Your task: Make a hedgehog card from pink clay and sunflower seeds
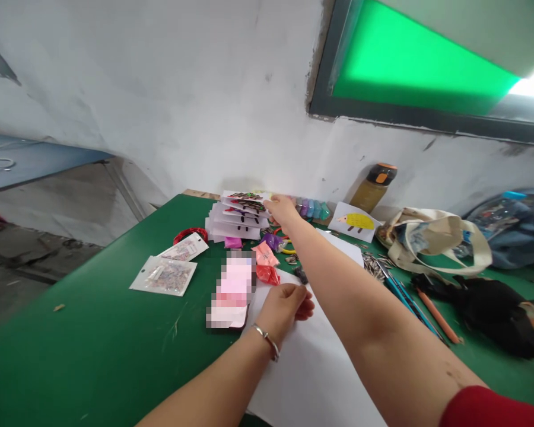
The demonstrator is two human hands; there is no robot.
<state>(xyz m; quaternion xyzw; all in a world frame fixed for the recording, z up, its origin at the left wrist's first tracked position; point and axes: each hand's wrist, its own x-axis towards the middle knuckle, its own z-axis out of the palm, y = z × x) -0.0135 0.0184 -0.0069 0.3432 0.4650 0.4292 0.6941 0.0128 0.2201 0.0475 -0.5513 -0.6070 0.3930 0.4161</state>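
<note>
My right hand (281, 210) reaches to the back of the green table, its fingers pinched on the right edge of the top card in a stack of decorated white cards (238, 222). My left hand (290, 305) hovers over a large white sheet (311, 367), its fingers curled together; whether they hold anything is hidden. Left of that hand lies a phone (234, 290) with a blurred screen. Beyond it are a salmon packet (266, 254), a red packet (268, 274) and a purple lump (272, 241). A card with a yellow hedgehog (358, 222) leans at the back.
Two bead packets (164, 277) lie on the green table (93, 314) at the left. Rightward are sunflower seeds (374, 267), blue pens (404, 293), an orange stick (438, 314), a black bag (493, 314), a cream tote (440, 237) and a bottle (371, 190) against the wall.
</note>
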